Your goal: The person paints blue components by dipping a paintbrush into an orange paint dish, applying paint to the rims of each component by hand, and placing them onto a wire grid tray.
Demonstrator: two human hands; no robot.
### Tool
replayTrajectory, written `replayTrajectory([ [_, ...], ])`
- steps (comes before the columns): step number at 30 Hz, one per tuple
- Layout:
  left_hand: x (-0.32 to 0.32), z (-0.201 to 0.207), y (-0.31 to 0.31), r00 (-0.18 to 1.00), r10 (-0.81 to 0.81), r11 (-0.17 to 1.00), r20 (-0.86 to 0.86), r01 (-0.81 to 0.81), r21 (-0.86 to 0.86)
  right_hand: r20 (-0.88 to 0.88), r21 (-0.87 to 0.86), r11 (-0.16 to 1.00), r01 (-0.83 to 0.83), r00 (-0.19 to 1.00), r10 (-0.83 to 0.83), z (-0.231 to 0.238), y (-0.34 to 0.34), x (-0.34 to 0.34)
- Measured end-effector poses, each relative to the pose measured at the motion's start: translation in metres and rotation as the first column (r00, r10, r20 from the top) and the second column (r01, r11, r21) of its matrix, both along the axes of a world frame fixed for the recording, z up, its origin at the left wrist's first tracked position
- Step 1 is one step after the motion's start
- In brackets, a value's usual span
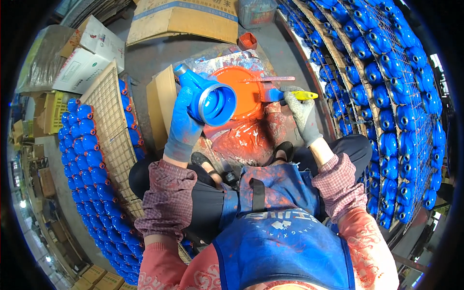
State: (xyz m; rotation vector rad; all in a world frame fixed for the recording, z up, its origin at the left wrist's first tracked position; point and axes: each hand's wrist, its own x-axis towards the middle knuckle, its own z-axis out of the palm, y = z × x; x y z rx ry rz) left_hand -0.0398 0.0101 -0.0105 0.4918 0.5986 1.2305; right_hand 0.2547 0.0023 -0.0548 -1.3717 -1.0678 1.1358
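Observation:
My left hand [182, 123], in a blue-stained glove, holds a blue cast metal housing [209, 96] with a round grey-rimmed opening that faces me. It hangs just left of a pan of orange paint [243, 87]. My right hand [303, 113], in a grey glove, grips a paintbrush with a yellow handle [294, 95]; its bristle end rests at the right edge of the orange paint. A thin stick [270, 79] lies across the pan. I sit with a blue apron [282, 227] over my lap, and my feet are close to the pan.
Wire racks full of blue housings stand on my right [386, 96] and on my left [89, 159]. Cardboard boxes [186, 19] lie ahead and white boxes [89, 55] at the left. A small orange pot [247, 41] sits beyond the pan. A paint-smeared sheet [246, 142] covers the floor.

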Motion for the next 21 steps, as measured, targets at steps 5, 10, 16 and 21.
replayTrajectory([
  [5,0.0,-0.01,0.0,0.992,0.024,0.995,-0.125,-0.011,0.099,0.143,0.03,0.999,-0.016,0.99,0.012,-0.004,0.0,0.001],
  [10,0.004,-0.017,-0.006,0.943,0.118,0.989,-0.311,-0.082,0.127,0.052,0.059,0.998,0.004,0.999,-0.007,-0.012,0.0,0.002],
  [16,0.003,0.015,-0.014,0.306,0.513,0.815,-0.802,0.118,0.567,0.159,-0.083,0.996,-0.024,0.987,0.037,-0.004,0.008,-0.01],
  [21,-0.002,0.008,-0.002,0.876,0.094,0.981,-0.473,0.0,0.194,0.263,-0.128,0.991,0.029,0.965,0.006,-0.012,0.017,-0.02],
])
